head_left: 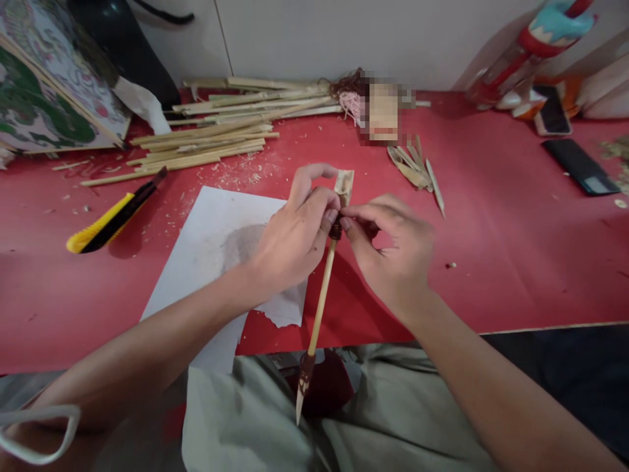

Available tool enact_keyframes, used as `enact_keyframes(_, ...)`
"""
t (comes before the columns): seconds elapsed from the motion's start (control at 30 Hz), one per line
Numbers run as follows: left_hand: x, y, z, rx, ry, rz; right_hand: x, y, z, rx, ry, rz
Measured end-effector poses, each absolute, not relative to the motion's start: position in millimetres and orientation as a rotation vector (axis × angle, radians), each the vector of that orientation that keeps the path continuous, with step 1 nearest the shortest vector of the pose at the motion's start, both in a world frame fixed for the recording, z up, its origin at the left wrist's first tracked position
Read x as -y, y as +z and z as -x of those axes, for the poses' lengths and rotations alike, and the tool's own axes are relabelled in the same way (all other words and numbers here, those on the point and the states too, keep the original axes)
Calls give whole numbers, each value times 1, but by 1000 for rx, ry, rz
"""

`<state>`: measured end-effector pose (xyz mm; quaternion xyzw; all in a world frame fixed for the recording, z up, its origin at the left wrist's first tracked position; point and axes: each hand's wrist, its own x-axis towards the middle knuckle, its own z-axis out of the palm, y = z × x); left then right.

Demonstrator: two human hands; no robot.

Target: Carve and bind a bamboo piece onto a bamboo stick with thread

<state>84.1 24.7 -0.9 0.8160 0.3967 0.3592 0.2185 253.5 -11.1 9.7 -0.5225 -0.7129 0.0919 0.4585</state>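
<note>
My left hand (295,233) is closed around the upper part of a slim bamboo stick (322,295), which slants down toward my lap. A pale flat piece (346,180) sticks up at its top end, just below which dark brown thread (335,231) is wound round the stick. Thumb and forefinger of my right hand (396,246) pinch at this winding; the thread's end itself is too fine to see. Over my trousers hangs the stick's lower end, where a second brown binding (306,370) holds a pale pointed tip (299,408).
White paper (196,242) lies under my left arm on the red table (491,262). Left of it is a yellow-black utility knife (115,216). Bamboo sticks (206,147) are piled behind. Dry leaf pieces (413,167), phones (580,167) and a bottle (521,59) stand or lie rightward.
</note>
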Motion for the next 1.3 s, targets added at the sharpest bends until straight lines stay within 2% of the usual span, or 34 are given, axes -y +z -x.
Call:
enact_keyframes(0.8, -24, 0, -85, -1146, 1023, -2336, 10, -6, -249, 1719, 355, 1372)
enact_keyframes(1.3, -24, 5, -84, -1163, 1024, -2381, 8, -3, -251, 1645, 588, 1272)
